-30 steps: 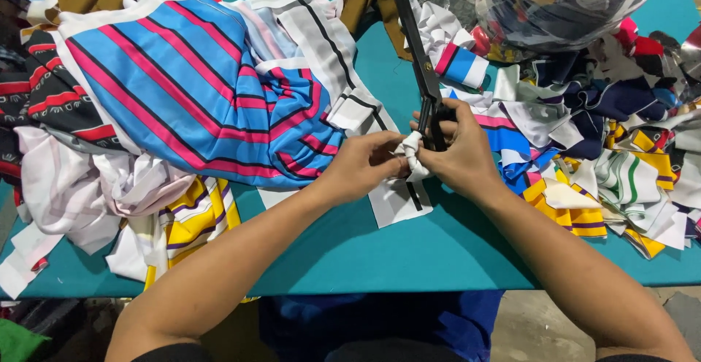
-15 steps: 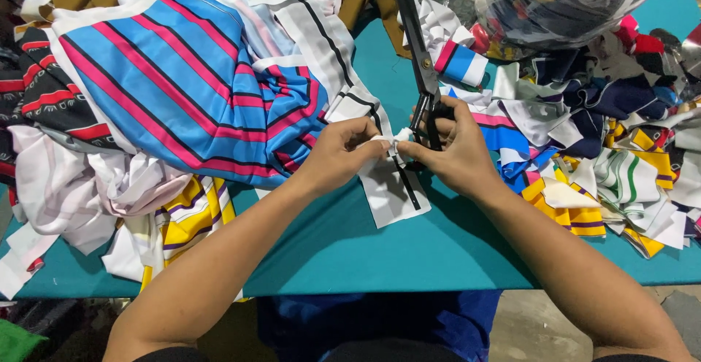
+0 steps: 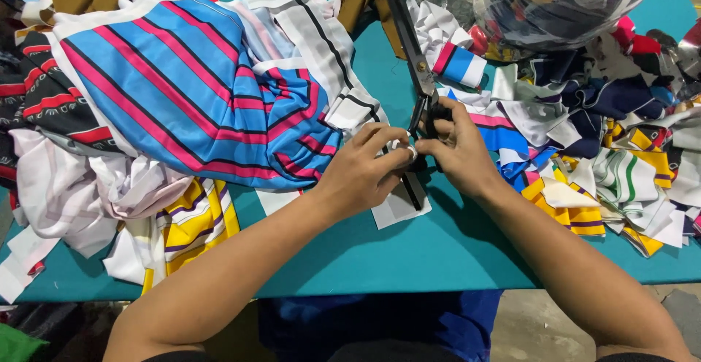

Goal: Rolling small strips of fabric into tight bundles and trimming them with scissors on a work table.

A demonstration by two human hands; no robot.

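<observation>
Both hands' fingers pinch a white scrap [image 3: 400, 203] — scissors [image 3: 409, 44], striped cloth [image 3: 190, 92] crowd close.

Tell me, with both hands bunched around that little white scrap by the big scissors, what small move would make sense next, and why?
Probably feeding the white scrap between the blades. The left hand pinches it right beside the handles of the black scissors, which the right hand grips, blades pointing away across the teal table. The scrap sits by the handles, not visibly between the blades.
</observation>
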